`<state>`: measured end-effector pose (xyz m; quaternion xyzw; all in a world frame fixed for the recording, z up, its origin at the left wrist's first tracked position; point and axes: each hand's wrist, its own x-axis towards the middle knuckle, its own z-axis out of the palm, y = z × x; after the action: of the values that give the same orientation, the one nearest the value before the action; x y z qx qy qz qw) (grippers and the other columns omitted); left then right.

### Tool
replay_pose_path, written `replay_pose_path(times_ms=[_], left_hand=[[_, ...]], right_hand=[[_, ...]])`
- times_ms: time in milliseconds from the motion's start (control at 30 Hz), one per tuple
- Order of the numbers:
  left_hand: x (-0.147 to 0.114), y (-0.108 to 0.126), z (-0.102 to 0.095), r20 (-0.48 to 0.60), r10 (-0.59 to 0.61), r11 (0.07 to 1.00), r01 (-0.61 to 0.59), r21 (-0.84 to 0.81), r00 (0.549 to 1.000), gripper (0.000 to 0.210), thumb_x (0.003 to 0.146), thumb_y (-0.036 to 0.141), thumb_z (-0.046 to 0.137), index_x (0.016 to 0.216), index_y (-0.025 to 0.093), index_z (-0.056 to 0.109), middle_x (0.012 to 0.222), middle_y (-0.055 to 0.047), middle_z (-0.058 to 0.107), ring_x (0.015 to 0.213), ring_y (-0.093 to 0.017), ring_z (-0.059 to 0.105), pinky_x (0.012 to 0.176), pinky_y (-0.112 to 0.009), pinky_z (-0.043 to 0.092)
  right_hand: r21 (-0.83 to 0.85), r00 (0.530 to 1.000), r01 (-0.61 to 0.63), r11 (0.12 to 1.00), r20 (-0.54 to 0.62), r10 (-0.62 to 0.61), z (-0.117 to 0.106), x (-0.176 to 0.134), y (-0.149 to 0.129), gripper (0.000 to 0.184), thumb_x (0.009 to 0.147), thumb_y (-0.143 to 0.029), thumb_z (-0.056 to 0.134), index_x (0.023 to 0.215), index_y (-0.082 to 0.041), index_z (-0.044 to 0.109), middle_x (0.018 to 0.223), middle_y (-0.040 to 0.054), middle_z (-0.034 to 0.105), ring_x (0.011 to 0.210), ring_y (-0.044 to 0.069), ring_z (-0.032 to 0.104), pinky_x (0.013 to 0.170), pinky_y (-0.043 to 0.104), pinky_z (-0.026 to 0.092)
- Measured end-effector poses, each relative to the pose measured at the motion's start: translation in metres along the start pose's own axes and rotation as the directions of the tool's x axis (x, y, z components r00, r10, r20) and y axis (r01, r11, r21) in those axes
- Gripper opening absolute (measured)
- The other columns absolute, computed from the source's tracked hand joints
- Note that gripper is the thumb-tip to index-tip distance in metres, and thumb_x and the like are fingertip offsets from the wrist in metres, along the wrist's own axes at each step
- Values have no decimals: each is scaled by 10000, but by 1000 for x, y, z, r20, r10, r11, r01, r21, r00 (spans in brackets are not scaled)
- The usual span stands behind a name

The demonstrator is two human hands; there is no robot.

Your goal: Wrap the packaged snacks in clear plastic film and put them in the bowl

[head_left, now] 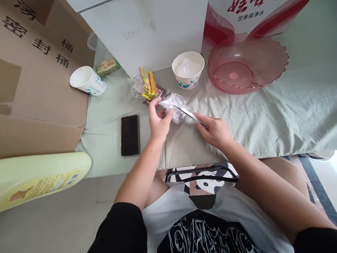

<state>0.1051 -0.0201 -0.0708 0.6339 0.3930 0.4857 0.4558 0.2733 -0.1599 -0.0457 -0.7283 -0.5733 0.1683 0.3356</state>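
Brightly lit, the crumpled clear plastic film (176, 101) is flecked with glints; the pale floor (332, 181) at right is whitened; edges are stretched.

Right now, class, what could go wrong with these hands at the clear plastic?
The metal tool in the right hand points toward the left hand, so a slip might nick its thumb. A sudden tug on the clear plastic could knock the nearby paper bowl.

A black shirt (200, 217) is showing pale, jagged lettering (208, 237) across its front; short black sleeves (119, 231) are leaving forearms (139, 173) and hands (159, 125) bare; light grey shorts (164, 211) are showing past the shirt.
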Motion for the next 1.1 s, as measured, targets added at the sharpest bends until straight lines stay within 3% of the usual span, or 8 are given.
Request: replay_pose_path(times_ms=[200,367,467,567,700,800,967,1100], left_hand=[[3,7,-5,-31,-185,966,176,-192,982,625,743,602,832,1162,327,458,1185,-27,548,879,-129,627,750,-266,540],[-13,22,12,90,-127,990,132,-55,988,553,758,663,784,955,255,466,957,1,507,822,-119,564,731,-247,500],[-18,29,14,148,-97,994,89,64,984,521,840,722,652,841,230,481,830,3,499,776,-136,553,718,-271,485],[-13,25,7,113,-49,990,34,135,992,546,890,773,518,933,229,539,954,-45,599,963,-198,618,847,-329,509],[-9,9,1,185,12,983,-46,178,983,659,816,714,690,1263,277,480,1272,-107,576,1225,-262,599,959,-377,512],[-10,6,2,245,-1,987,-38,154,970,669,837,548,761,1358,309,415,1189,-87,598,1036,-215,680,859,-343,546],[-3,14,-5,140,-31,989,10,147,990,283,856,269,681,1107,259,550,879,2,617,722,-148,663,696,-285,546],[7,19,-20,30,-134,975,126,181,991,184,788,155,610,940,239,549,818,20,594,636,-132,621,634,-270,520]], right_hand=[[-156,987,-107,982,-138,86,-29,-8,27,406,898,-328,530,1211,-264,780,896,67,787,660,223,676,664,347,512],[-267,946,-197,943,-303,112,-42,1,48,421,901,-293,516,1252,-222,738,1049,137,744,883,310,695,806,479,542],[-245,935,-110,963,-353,17,-39,4,51,383,892,-251,532,1222,-221,724,1190,172,699,1103,371,646,939,590,514],[-123,948,69,990,-300,-103,-31,2,46,424,864,-214,529,1262,-230,676,1248,149,688,1172,351,638,1016,578,506],[35,949,286,957,-147,-278,-11,-1,35,627,819,-230,543,1445,-217,520,1403,136,639,1290,328,603,1072,522,501],[77,924,370,926,-136,-358,2,0,26,668,812,-215,557,1475,-204,484,1388,146,648,1270,317,612,1059,502,503],[51,933,313,948,-202,-297,-3,3,25,325,793,-137,550,1051,-257,707,927,59,708,938,263,671,888,447,534],[25,903,157,987,-408,-133,-25,6,43,139,748,-124,555,767,-247,618,877,40,661,888,240,650,856,430,518]])
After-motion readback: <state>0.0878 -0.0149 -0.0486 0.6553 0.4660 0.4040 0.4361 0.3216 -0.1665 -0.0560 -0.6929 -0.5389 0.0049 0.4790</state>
